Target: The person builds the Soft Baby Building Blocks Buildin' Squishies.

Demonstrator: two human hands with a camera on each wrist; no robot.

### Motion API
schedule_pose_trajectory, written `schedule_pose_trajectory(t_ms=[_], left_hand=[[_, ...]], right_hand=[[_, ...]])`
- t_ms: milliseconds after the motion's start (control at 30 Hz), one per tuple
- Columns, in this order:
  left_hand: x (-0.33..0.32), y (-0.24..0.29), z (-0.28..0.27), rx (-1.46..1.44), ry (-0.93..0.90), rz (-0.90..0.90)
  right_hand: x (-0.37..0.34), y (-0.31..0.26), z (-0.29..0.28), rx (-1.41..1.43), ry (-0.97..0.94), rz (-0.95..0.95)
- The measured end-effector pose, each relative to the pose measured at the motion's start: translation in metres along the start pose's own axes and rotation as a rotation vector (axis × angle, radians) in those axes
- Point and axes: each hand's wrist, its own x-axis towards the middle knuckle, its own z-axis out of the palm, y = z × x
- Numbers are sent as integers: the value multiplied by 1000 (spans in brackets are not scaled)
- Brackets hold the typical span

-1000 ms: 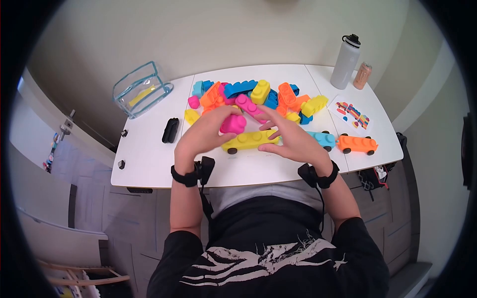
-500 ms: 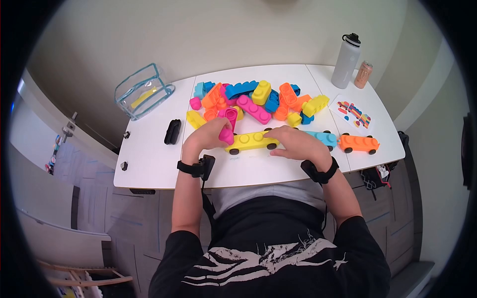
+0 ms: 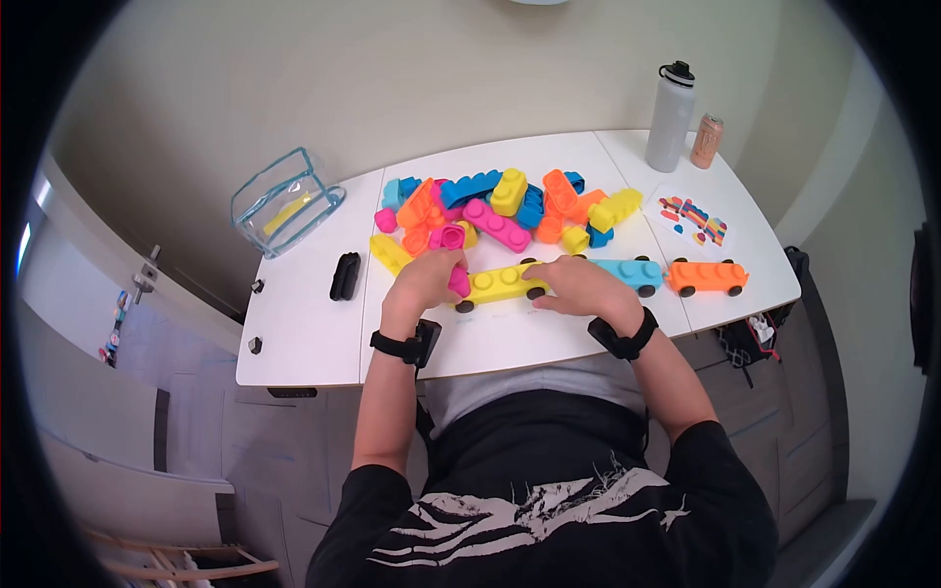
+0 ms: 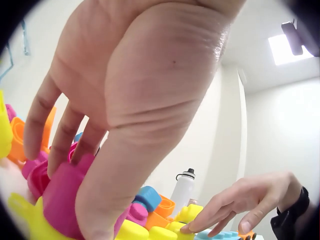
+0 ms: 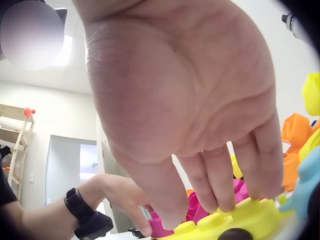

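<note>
At the left end of the yellow toy train car (image 3: 498, 285), my left hand (image 3: 427, 279) pinches a pink building block (image 4: 62, 202) between thumb and fingers. The block's underside is hidden, and it sits right at the car's studded top. My right hand (image 3: 590, 286) holds the car's right part, thumb on the near side and fingers across the far side. Black wheels carry the yellow car, which lines up with a light blue car (image 3: 627, 272) and an orange car (image 3: 708, 276) to the right. Behind the hands lies a long pink block (image 3: 497, 225).
A heap of mixed blocks (image 3: 559, 196) spreads across the back of the white table (image 3: 323, 338). Left stand a clear zip bag (image 3: 286, 206) and a black tray-like piece (image 3: 345, 276). At right are a picture card (image 3: 693, 220), a grey bottle (image 3: 670, 122) and a can (image 3: 707, 142).
Both hands have come down onto the yellow car. The left hand brought the pink block to the car's left end; the right hand went from hovering to holding the right part.
</note>
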Motion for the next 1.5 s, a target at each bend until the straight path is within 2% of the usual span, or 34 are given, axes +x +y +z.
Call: schedule_pose_trajectory(t_ms=[67, 100, 167, 233, 267, 333, 400, 467, 667, 800, 900, 967, 1100, 1167, 1200, 1267, 1400, 1500], left_hand=[[-3, 8, -1, 58, -14, 14], [-2, 14, 1, 40, 57, 41], [9, 25, -10, 40, 139, 75], [24, 40, -15, 74, 70, 136], [36, 40, -12, 93, 117, 141], [59, 42, -15, 150, 132, 81], [78, 37, -15, 206, 134, 24], [96, 28, -8, 368, 307, 106], [108, 37, -15, 379, 152, 34], [106, 38, -15, 403, 199, 58], [106, 33, -22, 430, 253, 147], [98, 36, -37, 180, 216, 142], [74, 58, -68, 172, 240, 143], [60, 66, -74, 32, 59, 98], [59, 61, -71, 31, 53, 99], [56, 54, -64, 19, -131, 144], [51, 59, -49, 204, -73, 131], [49, 67, -43, 249, -73, 126]], right_hand=[[0, -3, -7, 68, -83, 47], [-5, 0, -10, 71, -64, 53], [-14, -3, -22, 115, -42, -103], [-28, -11, -30, 94, -40, -109], [-33, -14, -32, 116, -55, -112], [-45, -28, -48, 124, -136, -65], [-49, -22, -43, 89, -128, -66], [-52, -18, -39, 56, -121, -59], [-52, -2, -41, 34, -100, 91], [-54, 2, -41, 55, -51, 54], [-55, 2, -46, 65, -38, 51], [-55, 1, -47, 74, -45, 44], [-52, -2, -52, 84, -107, 120], [-51, 0, -52, 73, -119, 97], [-49, 3, -48, 78, -120, 101], [-47, 9, -40, 149, 84, -16], [-44, 7, -39, 151, 21, 38], [-41, 13, -29, 123, 2, -47]])
